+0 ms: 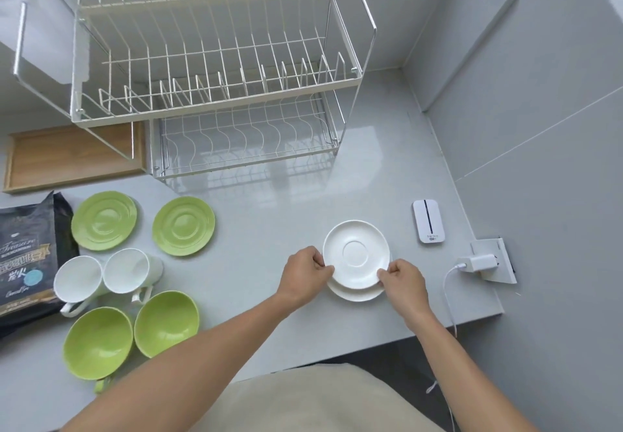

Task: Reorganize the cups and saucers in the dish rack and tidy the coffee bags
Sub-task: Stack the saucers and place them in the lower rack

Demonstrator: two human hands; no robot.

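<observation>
Two white saucers are stacked on the grey counter; my left hand (308, 271) pinches the left rim of the top white saucer (355, 254) and my right hand (403, 280) pinches its right rim. The lower white saucer (354, 295) shows under its near edge. To the left lie two green saucers (104, 221) (183, 226), two white cups (79, 280) (133, 269) on their sides and two green cups (97, 342) (167, 322). A black coffee bag (28, 256) lies at the far left. The white two-tier dish rack (215, 60) stands at the back with nothing in it.
A wooden tray (67, 158) sits behind the coffee bag, partly under the rack. A small white device (427, 222) lies right of the saucers. A white charger (477, 263) is plugged into a wall socket, its cable hanging over the counter's near right edge. Walls close the right side.
</observation>
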